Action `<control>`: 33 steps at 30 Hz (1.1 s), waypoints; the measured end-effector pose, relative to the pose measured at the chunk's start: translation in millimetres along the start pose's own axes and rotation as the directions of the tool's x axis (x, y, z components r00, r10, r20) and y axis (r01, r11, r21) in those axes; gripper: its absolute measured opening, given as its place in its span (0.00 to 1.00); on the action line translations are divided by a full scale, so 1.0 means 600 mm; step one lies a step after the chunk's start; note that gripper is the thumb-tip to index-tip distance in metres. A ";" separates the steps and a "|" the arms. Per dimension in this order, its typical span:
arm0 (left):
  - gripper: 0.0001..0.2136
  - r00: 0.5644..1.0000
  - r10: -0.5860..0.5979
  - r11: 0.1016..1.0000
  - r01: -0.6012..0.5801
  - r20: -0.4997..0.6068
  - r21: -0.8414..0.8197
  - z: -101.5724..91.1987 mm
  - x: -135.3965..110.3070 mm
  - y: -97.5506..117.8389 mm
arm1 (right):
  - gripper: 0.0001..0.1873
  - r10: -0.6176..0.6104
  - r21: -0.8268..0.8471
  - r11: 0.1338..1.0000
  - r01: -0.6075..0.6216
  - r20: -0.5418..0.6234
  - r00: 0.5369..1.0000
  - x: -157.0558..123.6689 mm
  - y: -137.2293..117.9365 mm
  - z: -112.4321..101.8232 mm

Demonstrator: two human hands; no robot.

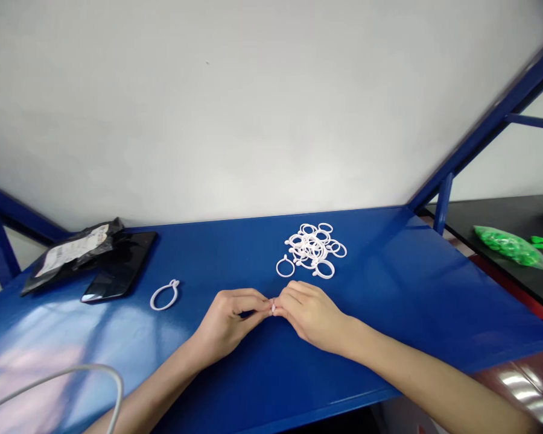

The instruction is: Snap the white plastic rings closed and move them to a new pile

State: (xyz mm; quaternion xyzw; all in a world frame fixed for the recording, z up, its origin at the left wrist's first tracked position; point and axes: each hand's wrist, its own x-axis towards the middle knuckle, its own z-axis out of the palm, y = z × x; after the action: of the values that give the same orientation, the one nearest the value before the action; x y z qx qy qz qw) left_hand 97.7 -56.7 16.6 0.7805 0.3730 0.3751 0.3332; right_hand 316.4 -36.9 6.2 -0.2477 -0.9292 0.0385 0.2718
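My left hand and my right hand meet fingertip to fingertip low over the blue table. Both pinch a small white plastic piece between them; most of it is hidden by the fingers. Just beyond my right hand lies a pile of several white plastic rings. A single white ring lies alone to the left of my left hand.
A black phone and a black foil bag lie at the table's far left. A grey cable curves across the near left corner. A bag of green parts sits on the dark bench to the right, past blue frame posts.
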 end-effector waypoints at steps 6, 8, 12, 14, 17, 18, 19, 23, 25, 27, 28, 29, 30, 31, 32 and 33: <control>0.09 0.998 0.038 0.983 -0.047 0.055 0.175 -0.018 0.002 -0.005 | 0.13 0.047 0.007 0.999 -0.047 0.005 0.999 0.008 0.001 0.009; 0.09 0.998 0.005 0.944 -0.023 0.055 0.329 -0.037 0.005 -0.011 | 0.11 0.067 0.017 0.998 -0.067 -0.008 0.998 0.014 0.006 0.007; 0.15 0.936 -0.251 0.568 0.347 -0.245 0.746 -0.094 0.010 -0.020 | 0.10 0.157 -0.013 0.987 -0.160 -0.132 0.979 0.021 0.033 -0.014; 0.19 0.830 -0.383 0.313 0.529 -0.405 0.789 -0.123 0.009 -0.023 | 0.09 0.209 -0.068 0.971 -0.231 -0.234 0.950 0.021 0.053 -0.029; 0.24 0.713 -0.532 0.135 0.603 -0.456 0.786 -0.154 0.003 -0.032 | 0.07 0.287 -0.148 0.929 -0.340 -0.294 0.912 0.018 0.083 -0.044; 0.24 0.696 -0.564 0.121 0.603 -0.445 0.789 -0.159 0.000 -0.038 | 0.06 0.317 -0.166 0.914 -0.370 -0.276 0.907 0.017 0.091 -0.046; 0.24 0.693 -0.582 0.127 0.595 -0.427 0.793 -0.162 -0.002 -0.045 | 0.06 0.346 -0.179 0.902 -0.393 -0.244 0.906 0.015 0.098 -0.046; 0.20 0.850 -0.454 0.356 0.448 -0.267 0.820 -0.152 -0.004 -0.081 | 0.15 0.403 -0.195 0.889 -0.414 -0.098 0.910 0.008 0.107 -0.033; 0.19 0.941 -0.306 0.527 0.294 -0.145 0.797 -0.138 -0.001 -0.096 | 0.18 0.408 -0.202 0.889 -0.410 -0.056 0.911 0.006 0.106 -0.025; 0.19 0.982 -0.180 0.654 0.164 -0.059 0.739 -0.124 0.001 -0.106 | 0.21 0.406 -0.217 0.890 -0.402 -0.030 0.914 0.005 0.102 -0.019; 0.19 0.990 -0.133 0.695 0.123 -0.042 0.709 -0.118 0.002 -0.110 | 0.23 0.404 -0.226 0.889 -0.398 -0.018 0.914 0.005 0.101 -0.017; 0.19 0.994 -0.098 0.720 0.099 -0.039 0.687 -0.112 0.003 -0.112 | 0.24 0.406 -0.236 0.887 -0.396 -0.008 0.914 0.005 0.099 -0.016; 0.19 0.996 -0.076 0.731 0.089 -0.049 0.677 -0.107 0.003 -0.114 | 0.25 0.409 -0.246 0.884 -0.397 -0.001 0.912 0.006 0.096 -0.017; 0.18 0.996 -0.064 0.730 0.092 -0.066 0.677 -0.104 0.003 -0.115 | 0.25 0.414 -0.254 0.881 -0.400 0.003 0.910 0.007 0.094 -0.018; 0.17 0.994 -0.061 0.721 0.105 -0.089 0.684 -0.103 0.003 -0.116 | 0.24 0.416 -0.258 0.879 -0.401 0.006 0.909 0.008 0.092 -0.020; 0.17 0.991 -0.067 0.705 0.129 -0.115 0.697 -0.102 0.003 -0.118 | 0.23 0.414 -0.257 0.880 -0.398 0.008 0.910 0.009 0.090 -0.022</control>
State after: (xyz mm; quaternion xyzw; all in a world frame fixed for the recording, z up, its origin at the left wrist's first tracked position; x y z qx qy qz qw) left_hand 23.6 -5.1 -9.0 0.8116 0.5417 0.2182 0.0152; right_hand 343.0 12.2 8.9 -0.4678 -0.8620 -0.0147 0.1949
